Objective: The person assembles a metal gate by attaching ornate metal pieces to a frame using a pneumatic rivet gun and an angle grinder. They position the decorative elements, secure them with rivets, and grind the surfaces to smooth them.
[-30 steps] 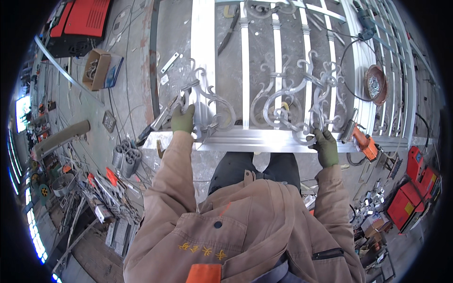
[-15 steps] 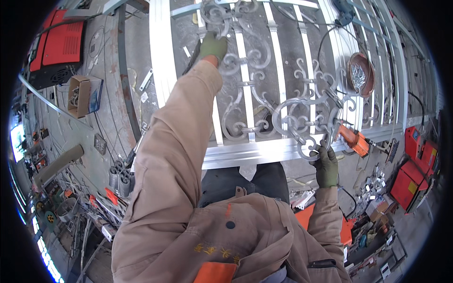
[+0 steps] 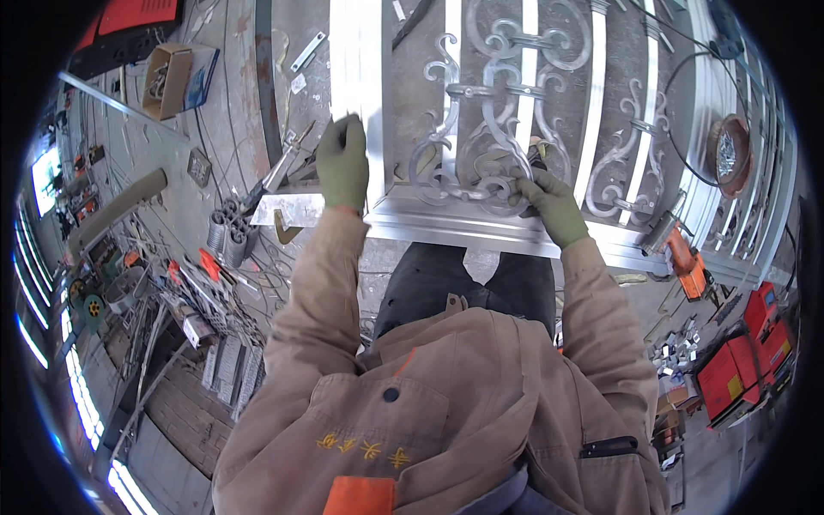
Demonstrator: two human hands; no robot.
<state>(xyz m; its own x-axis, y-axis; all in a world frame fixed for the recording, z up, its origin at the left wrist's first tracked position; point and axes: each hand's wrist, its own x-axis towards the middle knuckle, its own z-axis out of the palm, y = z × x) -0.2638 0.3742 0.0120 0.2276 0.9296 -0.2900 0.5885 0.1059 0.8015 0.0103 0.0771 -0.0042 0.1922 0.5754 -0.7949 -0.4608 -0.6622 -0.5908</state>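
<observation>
My right hand (image 3: pixel 552 208), in a green glove, grips the lower curl of a grey metal scroll ornament (image 3: pixel 445 137) near the front rail. This ornament lies over the white bars of a silver metal frame (image 3: pixel 481 225) and partly overlaps another scroll piece (image 3: pixel 554 129). My left hand (image 3: pixel 343 163), also gloved, is curled into a loose fist by the frame's left side rail (image 3: pixel 356 60). Whether anything is inside that fist is hidden. Farther right, a similar scroll ornament (image 3: pixel 635 159) sits around another bar.
An orange-bodied power tool (image 3: pixel 685 264) leans at the front rail. A brown bowl of small metal parts (image 3: pixel 730 154) rests on the right-hand bars. Left of the frame lie a flat metal plate (image 3: pixel 287 210) and an open carton (image 3: pixel 167 81). Red machines (image 3: pixel 745 356) stand at right.
My left hand has left the far scroll and come back to the frame's left side. My right hand has carried its scroll ornament leftward over the bars. The whole view has shifted.
</observation>
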